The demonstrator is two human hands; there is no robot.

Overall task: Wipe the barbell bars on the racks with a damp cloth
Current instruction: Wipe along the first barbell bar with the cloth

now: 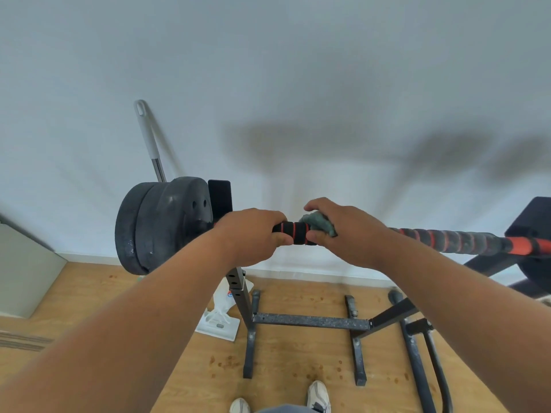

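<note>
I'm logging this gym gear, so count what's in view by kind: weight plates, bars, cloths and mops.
Round black weight plates: 2
Black-and-red foam-wrapped barbell bar: 1
Crumpled grey-green cloth: 1
White flat mop with grey handle: 1
Total: 5

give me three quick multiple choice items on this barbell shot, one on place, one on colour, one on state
1. Where is the cloth?
A. on the floor
B. in the right hand, against the bar
C. draped on the weight plates

2. What colour is the cloth?
A. grey-green
B. bright yellow
C. white

3. What is the left hand doing?
A. hanging free
B. gripping the bar
C. holding the mop handle

Answers: B, it is bunched under the right fingers on the bar; A, it looks dull grey-green; B, its fingers wrap the bar.
</note>
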